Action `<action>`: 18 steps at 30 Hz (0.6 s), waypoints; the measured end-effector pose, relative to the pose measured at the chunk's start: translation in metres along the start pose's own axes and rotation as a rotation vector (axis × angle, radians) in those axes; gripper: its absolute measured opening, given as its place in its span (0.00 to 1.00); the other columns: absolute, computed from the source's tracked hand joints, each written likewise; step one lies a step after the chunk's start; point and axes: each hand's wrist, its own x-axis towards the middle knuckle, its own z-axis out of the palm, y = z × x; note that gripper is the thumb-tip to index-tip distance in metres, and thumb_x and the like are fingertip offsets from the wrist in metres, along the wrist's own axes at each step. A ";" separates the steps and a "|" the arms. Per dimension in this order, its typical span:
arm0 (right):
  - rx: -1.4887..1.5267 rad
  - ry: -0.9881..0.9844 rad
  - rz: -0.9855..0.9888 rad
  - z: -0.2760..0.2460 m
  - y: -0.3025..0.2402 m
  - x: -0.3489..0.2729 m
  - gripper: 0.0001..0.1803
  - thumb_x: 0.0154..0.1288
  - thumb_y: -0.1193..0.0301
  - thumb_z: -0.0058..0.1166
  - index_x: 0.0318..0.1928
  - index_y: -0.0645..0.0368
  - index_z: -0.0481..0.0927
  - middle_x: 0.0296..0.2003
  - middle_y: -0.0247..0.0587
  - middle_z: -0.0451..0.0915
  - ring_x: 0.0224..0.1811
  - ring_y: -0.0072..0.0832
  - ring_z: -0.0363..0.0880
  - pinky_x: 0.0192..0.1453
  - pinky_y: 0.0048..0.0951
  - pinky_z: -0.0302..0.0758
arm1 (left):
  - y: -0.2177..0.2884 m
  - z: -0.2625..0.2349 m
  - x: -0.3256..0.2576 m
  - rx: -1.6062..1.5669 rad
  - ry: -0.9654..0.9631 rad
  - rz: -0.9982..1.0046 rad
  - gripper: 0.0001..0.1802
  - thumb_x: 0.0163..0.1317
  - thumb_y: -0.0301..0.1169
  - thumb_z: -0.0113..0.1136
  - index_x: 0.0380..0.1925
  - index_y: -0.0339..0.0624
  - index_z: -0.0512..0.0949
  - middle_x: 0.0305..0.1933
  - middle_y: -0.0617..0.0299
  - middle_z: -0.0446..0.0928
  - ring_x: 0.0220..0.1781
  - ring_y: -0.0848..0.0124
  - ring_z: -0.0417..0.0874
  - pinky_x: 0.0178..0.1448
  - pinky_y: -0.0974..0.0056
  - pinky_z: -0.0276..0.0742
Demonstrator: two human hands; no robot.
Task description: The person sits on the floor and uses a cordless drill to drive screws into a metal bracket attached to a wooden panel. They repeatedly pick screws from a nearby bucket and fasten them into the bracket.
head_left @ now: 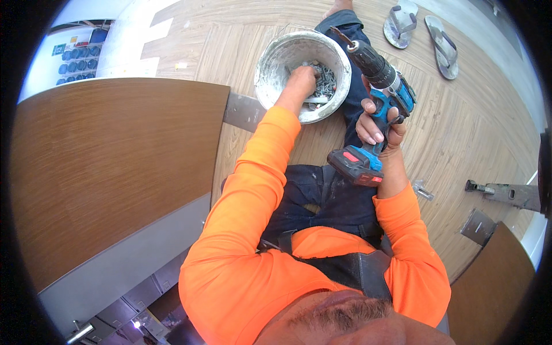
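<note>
My left hand reaches down into a white, paint-stained bucket on the wooden floor. Its fingers are buried among several grey screws at the bottom; whether they pinch one is hidden. My right hand grips the handle of a blue and black cordless drill, held above my lap just right of the bucket. The drill's bit points up and to the left, over the bucket's rim. Its red and black battery sits below my fingers. Orange sleeves cover both my arms.
A large brown wood-grain panel with a grey edge lies at my left. A pair of sandals rests on the floor at top right. Metal brackets and another brown panel lie at the right.
</note>
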 end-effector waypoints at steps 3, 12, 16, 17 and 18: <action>0.005 0.007 -0.002 -0.002 0.000 -0.001 0.36 0.74 0.61 0.52 0.73 0.63 0.51 0.51 0.53 0.78 0.24 0.23 0.76 0.29 0.27 0.73 | 0.002 -0.002 0.002 0.043 -0.017 0.007 0.20 0.55 0.23 0.57 0.47 0.51 0.87 0.45 0.41 0.83 0.50 0.48 0.84 0.60 0.52 0.77; -0.019 0.056 0.002 -0.002 -0.002 -0.003 0.31 0.74 0.62 0.54 0.68 0.65 0.59 0.52 0.56 0.78 0.24 0.24 0.76 0.29 0.27 0.73 | 0.006 0.001 -0.001 0.043 0.087 0.040 0.11 0.59 0.31 0.60 0.39 0.42 0.86 0.44 0.44 0.83 0.49 0.47 0.83 0.57 0.50 0.77; -0.049 0.086 0.000 0.000 0.002 -0.001 0.29 0.73 0.63 0.54 0.65 0.66 0.62 0.52 0.58 0.79 0.24 0.25 0.76 0.28 0.27 0.73 | 0.010 -0.002 -0.005 -0.167 0.392 0.113 0.11 0.64 0.34 0.60 0.41 0.41 0.84 0.38 0.48 0.84 0.42 0.51 0.85 0.48 0.53 0.80; -0.046 0.084 0.007 -0.002 0.003 0.000 0.28 0.73 0.62 0.53 0.63 0.68 0.64 0.52 0.57 0.79 0.24 0.26 0.75 0.28 0.28 0.72 | 0.012 -0.005 -0.007 -0.231 0.469 0.134 0.12 0.66 0.36 0.60 0.42 0.41 0.84 0.35 0.49 0.84 0.38 0.53 0.86 0.43 0.54 0.82; -0.058 0.086 -0.002 -0.003 0.000 -0.002 0.27 0.73 0.62 0.53 0.63 0.68 0.64 0.52 0.57 0.79 0.24 0.26 0.75 0.28 0.28 0.72 | 0.026 -0.014 -0.011 -0.485 0.331 -0.028 0.12 0.67 0.36 0.60 0.44 0.41 0.83 0.36 0.51 0.84 0.36 0.57 0.86 0.40 0.57 0.82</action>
